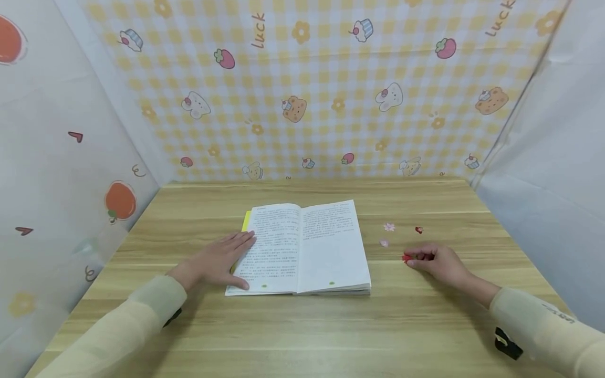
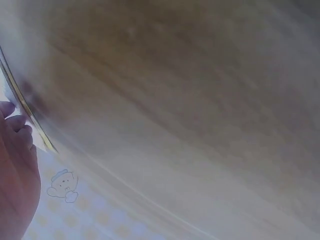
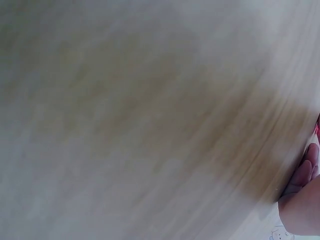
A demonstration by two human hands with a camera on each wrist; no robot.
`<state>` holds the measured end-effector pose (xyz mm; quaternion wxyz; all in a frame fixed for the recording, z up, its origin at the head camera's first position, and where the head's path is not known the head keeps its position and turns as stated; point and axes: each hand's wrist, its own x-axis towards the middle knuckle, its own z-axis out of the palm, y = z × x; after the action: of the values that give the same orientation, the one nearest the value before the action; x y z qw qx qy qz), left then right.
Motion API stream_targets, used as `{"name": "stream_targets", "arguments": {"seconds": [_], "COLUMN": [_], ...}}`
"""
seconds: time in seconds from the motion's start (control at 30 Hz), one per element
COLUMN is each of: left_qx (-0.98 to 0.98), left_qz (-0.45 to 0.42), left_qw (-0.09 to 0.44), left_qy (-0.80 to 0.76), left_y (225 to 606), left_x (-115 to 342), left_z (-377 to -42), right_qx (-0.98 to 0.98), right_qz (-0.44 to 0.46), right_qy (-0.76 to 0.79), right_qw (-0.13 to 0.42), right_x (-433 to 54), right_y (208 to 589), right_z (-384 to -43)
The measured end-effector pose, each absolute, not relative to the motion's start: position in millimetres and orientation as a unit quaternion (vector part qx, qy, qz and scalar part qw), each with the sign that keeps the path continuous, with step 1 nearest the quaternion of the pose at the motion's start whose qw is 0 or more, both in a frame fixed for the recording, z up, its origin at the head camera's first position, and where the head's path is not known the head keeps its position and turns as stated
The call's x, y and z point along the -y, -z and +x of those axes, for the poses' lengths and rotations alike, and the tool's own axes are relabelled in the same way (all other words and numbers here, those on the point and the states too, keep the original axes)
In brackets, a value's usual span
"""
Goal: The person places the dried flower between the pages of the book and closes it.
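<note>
An open book point(image 1: 333, 262) with printed pages lies in the middle of the wooden table. My left hand point(image 1: 215, 261) rests on the outer edge of its left page, fingers straight and thumb spread near the lower corner. Right of the book, my right hand point(image 1: 438, 264) pinches a small red flower-shaped piece point(image 1: 406, 259) between thumb and fingers, low over the table. In the right wrist view only a bit of red point(image 3: 318, 129) shows by the fingertips. Beyond that hand lie two pale pink flower pieces point(image 1: 389, 227) and a dark red one point(image 1: 419, 230).
A yellow edge point(image 1: 246, 220) sticks out from under the book's left side. The wooden table point(image 1: 302, 336) meets a yellow checked cloth point(image 1: 331, 131) at the back, with white sheets point(image 1: 543, 157) hanging at both sides.
</note>
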<state>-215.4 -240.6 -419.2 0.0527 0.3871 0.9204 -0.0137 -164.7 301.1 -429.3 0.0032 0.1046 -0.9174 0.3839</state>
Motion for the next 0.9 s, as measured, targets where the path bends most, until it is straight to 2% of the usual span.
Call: {"name": "stream_targets", "arguments": {"seconds": [0.23,0.6,0.9], "left_qx": [-0.923,-0.924,-0.923], "left_qz": [0.382,0.375,0.375], "left_qw": [0.054,0.073,0.075], "left_qy": [0.021,0.025,0.025], "left_y": [424,419,418], "left_x": [242,240,239], "left_z": [-218,-217,-216], "right_qx": [0.918,0.918,0.862], "right_qz": [0.094,0.083,-0.002], "right_qy": [-0.385,-0.388,-0.499], "right_qw": [-0.014,-0.006,-0.094], "right_x": [-300,-300,-295], "right_y": [428,425,411], "right_z": [-165,-163,-164]}}
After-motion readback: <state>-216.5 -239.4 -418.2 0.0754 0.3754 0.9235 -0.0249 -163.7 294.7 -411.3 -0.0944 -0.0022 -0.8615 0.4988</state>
